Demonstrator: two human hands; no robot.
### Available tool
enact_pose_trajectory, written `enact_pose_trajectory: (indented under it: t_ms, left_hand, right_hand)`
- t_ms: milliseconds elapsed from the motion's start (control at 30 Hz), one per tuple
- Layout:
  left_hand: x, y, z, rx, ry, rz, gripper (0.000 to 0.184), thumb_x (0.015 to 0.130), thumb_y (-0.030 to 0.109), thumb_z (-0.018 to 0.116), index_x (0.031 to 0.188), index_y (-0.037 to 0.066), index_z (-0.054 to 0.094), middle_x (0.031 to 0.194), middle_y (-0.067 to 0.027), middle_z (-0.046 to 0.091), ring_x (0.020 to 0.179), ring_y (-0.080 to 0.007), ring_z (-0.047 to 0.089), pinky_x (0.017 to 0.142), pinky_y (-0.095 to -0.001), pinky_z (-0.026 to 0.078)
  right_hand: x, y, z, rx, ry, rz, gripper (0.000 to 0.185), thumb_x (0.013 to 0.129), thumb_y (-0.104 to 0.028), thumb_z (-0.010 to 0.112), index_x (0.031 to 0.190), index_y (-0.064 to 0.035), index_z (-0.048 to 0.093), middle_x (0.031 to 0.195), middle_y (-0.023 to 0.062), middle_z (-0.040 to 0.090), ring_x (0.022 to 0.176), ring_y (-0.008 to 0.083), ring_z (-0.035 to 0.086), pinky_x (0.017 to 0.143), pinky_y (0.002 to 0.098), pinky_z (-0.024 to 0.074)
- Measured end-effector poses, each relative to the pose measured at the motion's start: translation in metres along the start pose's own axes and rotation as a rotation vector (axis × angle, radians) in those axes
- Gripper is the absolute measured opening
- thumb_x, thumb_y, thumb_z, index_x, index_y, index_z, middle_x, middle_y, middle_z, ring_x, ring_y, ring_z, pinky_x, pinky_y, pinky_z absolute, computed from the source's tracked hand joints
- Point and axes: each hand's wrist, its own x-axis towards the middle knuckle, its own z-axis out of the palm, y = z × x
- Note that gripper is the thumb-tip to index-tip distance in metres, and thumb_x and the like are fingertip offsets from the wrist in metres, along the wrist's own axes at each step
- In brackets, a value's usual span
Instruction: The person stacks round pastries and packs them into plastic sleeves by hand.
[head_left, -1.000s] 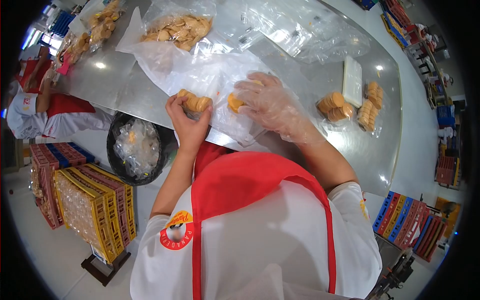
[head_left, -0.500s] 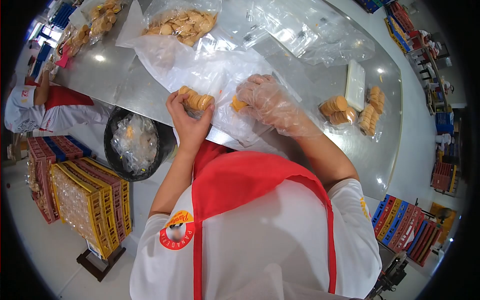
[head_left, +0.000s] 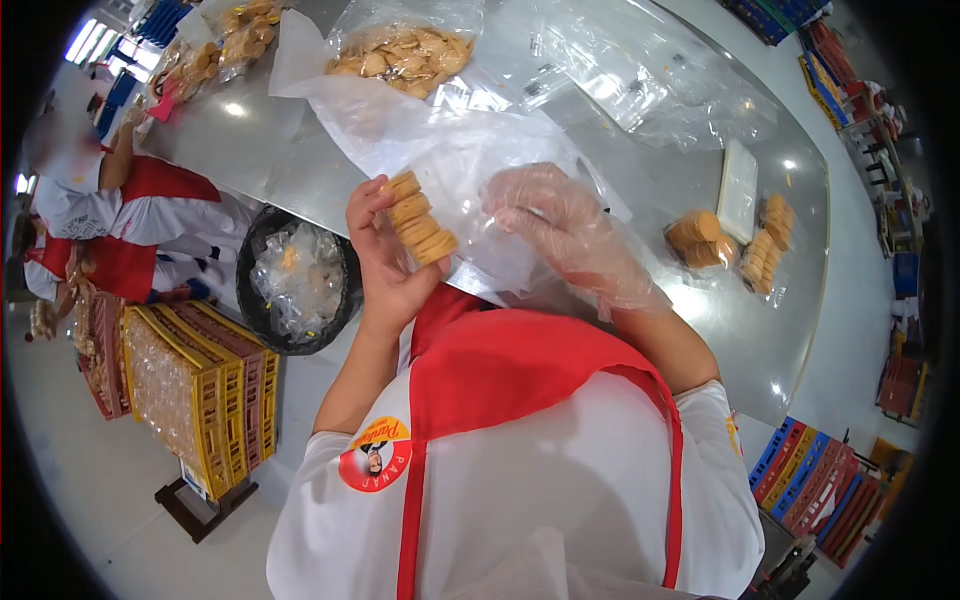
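Observation:
A row of round, flat cookies [head_left: 418, 220] is held lengthwise between the thumb and fingers of my bare left hand [head_left: 388, 262]. To its right, over a white plastic sheet [head_left: 440, 150], is my right hand [head_left: 560, 225] in a clear plastic glove. Its fingers are bent, with the thumb close to them; whether anything is between them is too unclear to tell. A clear bag of loose cookies [head_left: 405, 58] lies beyond the sheet. Packed cookie stacks [head_left: 700, 238] rest on the steel table to the right, beside a white rectangular box [head_left: 737, 192].
Clear plastic bags [head_left: 650, 90] are spread at the far side of the table. A black bin [head_left: 262, 318] with plastic waste stands by the left table edge. Yellow crates [head_left: 205, 400] are stacked at left. Two co-workers in red aprons [head_left: 165, 185] stand at the far left.
My left hand has lifted and turned the cookie row more upright. The yellowish piece by my right fingertips no longer shows, and the right hand has shifted slightly right. The view has shifted.

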Motion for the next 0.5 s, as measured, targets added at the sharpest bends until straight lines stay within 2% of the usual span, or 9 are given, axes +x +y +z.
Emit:
enact_pose_trajectory:
  t_ms: [67,167,267,367,500]
  left_hand:
    - [0.001,0.017,0.002,-0.033,-0.053,-0.015,0.085,0.061,0.0,0.073,0.136,0.012,0.035,0.141,-0.0113,0.029,0.128,-0.0269,0.041,0.104,-0.0423,0.04]
    - [0.001,0.028,0.006,-0.22,-0.053,-0.118,0.089,0.058,-0.004,0.065,0.139,0.011,0.031,0.142,-0.0107,0.029,0.125,-0.0278,0.045,0.1,-0.041,0.044]
    - [0.004,0.043,0.005,-0.445,-0.088,-0.317,0.091,0.059,0.0,0.068,0.141,0.01,0.029,0.141,-0.0153,0.034,0.125,-0.0339,0.049,0.103,-0.0444,0.046]
    - [0.011,0.057,0.003,-0.633,-0.142,-0.565,0.092,0.055,-0.006,0.057,0.141,0.007,0.028,0.139,-0.0187,0.038,0.124,-0.0363,0.05,0.104,-0.044,0.045]
    - [0.017,0.071,0.008,-0.711,-0.181,-0.682,0.09,0.053,-0.009,0.048,0.139,0.007,0.029,0.135,-0.0178,0.039,0.126,-0.0344,0.049,0.105,-0.0459,0.044]
  right_hand:
    - [0.002,-0.008,-0.004,-0.11,-0.103,-0.12,0.018,0.091,-0.007,0.064,0.109,-0.0049,0.068,0.113,0.0084,0.064,0.108,0.0187,0.058,0.095,0.0324,0.0444]
    - [-0.004,-0.025,0.005,0.434,0.063,0.293,0.02,0.094,-0.009,0.061,0.112,-0.0029,0.068,0.117,0.008,0.065,0.109,0.0164,0.057,0.095,0.0327,0.0447]
    - [-0.009,-0.035,0.001,0.336,0.038,0.317,0.021,0.095,-0.012,0.058,0.11,-0.0012,0.069,0.119,0.0101,0.065,0.111,0.0176,0.058,0.097,0.033,0.0445]
    - [-0.016,-0.041,-0.005,0.182,-0.032,0.254,0.021,0.096,-0.013,0.058,0.108,0.0003,0.069,0.116,0.0107,0.067,0.108,0.0174,0.06,0.098,0.0322,0.0437]
    - [-0.02,-0.05,-0.008,0.404,0.072,0.339,0.023,0.096,-0.015,0.059,0.107,0.002,0.069,0.112,0.01,0.067,0.106,0.0167,0.06,0.098,0.0305,0.0438]
